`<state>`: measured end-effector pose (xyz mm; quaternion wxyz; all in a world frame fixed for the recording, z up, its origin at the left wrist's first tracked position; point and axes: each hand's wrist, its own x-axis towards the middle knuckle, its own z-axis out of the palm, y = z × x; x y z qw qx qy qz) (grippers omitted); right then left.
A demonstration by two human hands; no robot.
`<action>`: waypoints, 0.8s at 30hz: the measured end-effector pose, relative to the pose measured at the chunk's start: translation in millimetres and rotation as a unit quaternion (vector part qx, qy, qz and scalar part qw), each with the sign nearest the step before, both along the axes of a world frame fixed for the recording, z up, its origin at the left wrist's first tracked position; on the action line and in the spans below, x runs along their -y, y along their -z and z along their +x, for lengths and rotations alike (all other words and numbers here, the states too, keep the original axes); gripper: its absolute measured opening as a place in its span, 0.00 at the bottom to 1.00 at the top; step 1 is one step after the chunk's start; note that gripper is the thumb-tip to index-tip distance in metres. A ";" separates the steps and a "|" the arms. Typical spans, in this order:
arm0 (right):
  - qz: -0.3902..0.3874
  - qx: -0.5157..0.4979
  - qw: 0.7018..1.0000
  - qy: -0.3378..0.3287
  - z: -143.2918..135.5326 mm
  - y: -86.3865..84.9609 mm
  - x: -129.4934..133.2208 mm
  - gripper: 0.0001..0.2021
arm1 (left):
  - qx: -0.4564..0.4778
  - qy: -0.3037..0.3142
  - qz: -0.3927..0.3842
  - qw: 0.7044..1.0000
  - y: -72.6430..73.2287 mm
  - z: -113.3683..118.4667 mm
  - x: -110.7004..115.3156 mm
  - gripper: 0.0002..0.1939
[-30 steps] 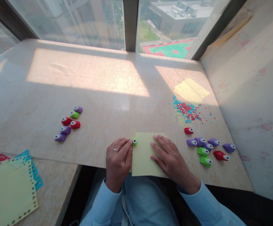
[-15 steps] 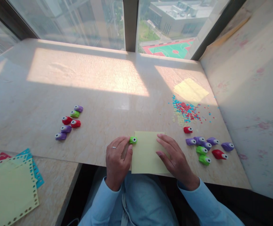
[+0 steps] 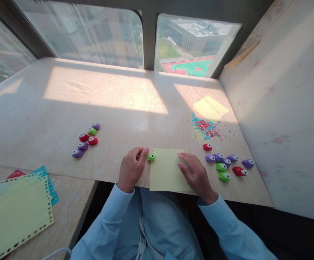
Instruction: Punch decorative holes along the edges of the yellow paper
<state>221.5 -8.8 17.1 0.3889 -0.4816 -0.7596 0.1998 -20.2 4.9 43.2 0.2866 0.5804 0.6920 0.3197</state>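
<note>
The paper [image 3: 164, 173] could skew if the punch [image 3: 151, 157] at its left edge is nudged, since the right hand [image 3: 196, 175] lies loosely open at its right side; whether the curled left hand [image 3: 131, 169] grips the punch is unclear.

Yellow sheet [image 3: 166, 171]: pale, plain, lies flat right in front of me, long sides running away from me. Green punch [image 3: 151, 157]: small, white round top with dark star shape, sits at sheet's left edge, near my far left corner.
</note>
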 end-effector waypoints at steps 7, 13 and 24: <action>0.014 -0.030 0.999 0.031 -0.2 0.3 1.9 0.12 | -0.050 -0.002 -0.032 0.998 -7.6 2.6 -9.5 0.20; 0.007 -0.055 0.997 0.063 1.2 2.3 1.3 0.12 | -0.084 0.064 -0.085 0.991 -7.3 -1.9 -20.9 0.31; -0.014 -0.084 0.993 0.078 2.8 8.7 -1.5 0.13 | -0.099 0.099 -0.133 0.981 -5.6 -1.2 -35.0 0.29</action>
